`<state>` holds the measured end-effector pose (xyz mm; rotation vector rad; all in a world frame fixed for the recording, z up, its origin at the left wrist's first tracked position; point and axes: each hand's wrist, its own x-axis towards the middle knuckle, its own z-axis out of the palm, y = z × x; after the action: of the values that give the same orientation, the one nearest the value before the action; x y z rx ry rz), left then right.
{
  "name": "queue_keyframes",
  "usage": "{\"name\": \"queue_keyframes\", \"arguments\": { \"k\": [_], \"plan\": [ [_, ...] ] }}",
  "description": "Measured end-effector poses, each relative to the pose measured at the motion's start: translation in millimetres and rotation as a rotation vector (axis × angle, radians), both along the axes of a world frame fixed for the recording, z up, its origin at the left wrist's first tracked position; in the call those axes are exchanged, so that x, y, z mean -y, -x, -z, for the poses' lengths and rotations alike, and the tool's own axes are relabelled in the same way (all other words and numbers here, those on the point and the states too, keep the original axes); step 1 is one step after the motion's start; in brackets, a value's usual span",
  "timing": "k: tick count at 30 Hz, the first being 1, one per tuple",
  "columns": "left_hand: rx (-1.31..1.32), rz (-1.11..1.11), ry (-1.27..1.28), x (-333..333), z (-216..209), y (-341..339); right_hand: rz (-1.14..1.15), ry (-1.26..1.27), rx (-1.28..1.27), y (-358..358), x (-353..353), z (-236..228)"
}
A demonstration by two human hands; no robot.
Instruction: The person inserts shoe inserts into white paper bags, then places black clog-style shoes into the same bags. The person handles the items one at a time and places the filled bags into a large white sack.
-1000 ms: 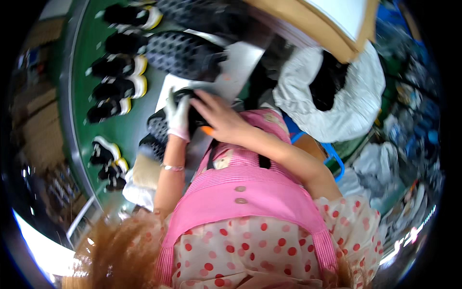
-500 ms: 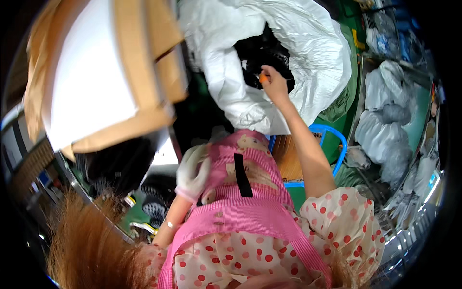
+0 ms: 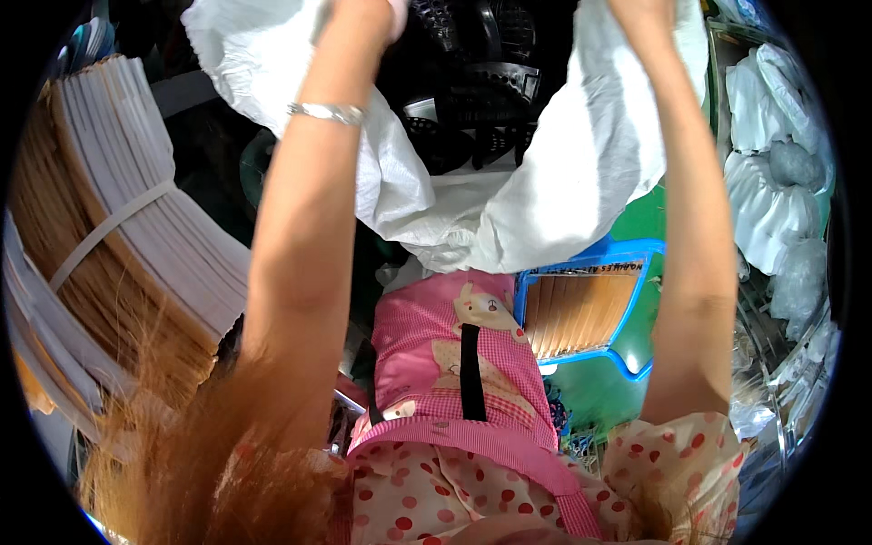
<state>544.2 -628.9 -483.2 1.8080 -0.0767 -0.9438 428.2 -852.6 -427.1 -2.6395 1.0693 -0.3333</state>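
A large white plastic sack (image 3: 581, 173) gapes in front of me, its near rim sagging in folds above my lap. Inside lie several black plastic pieces (image 3: 495, 95), some with slots or rows of holes. Both arms stretch forward over the sack. My left hand (image 3: 368, 13) is at the sack's left rim, a pale glove cuff showing at its edge. At the right rim is my right hand (image 3: 641, 13). The upper edge of the picture cuts off the fingers of both hands, so their grip is hidden.
A strapped stack of brown and white cardboard (image 3: 136, 195) stands at my left. Beside my right knee is a blue-framed basket (image 3: 647, 263) with a brown ribbed inside, on the green floor (image 3: 590, 395). Filled, knotted plastic bags (image 3: 772, 204) line the right side.
My left hand has left my lap and reached the sack's left rim. My right hand has moved from the sack's mouth to its right rim. The small orange thing it held is out of view.
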Motion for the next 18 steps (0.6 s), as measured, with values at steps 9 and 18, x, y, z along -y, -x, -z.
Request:
{"name": "queue_keyframes", "arguments": {
  "k": [9, 18],
  "plan": [
    [0.245, -0.019, 0.219, -3.0, -57.5, -42.5, -0.736, -0.2, -0.169, -15.9, -19.3, 15.5],
    [0.391, -0.025, 0.394, 9.8, -94.3, -57.0, -0.221, 0.196, -0.795, 49.4, 114.1, 45.2]
  ]
}}
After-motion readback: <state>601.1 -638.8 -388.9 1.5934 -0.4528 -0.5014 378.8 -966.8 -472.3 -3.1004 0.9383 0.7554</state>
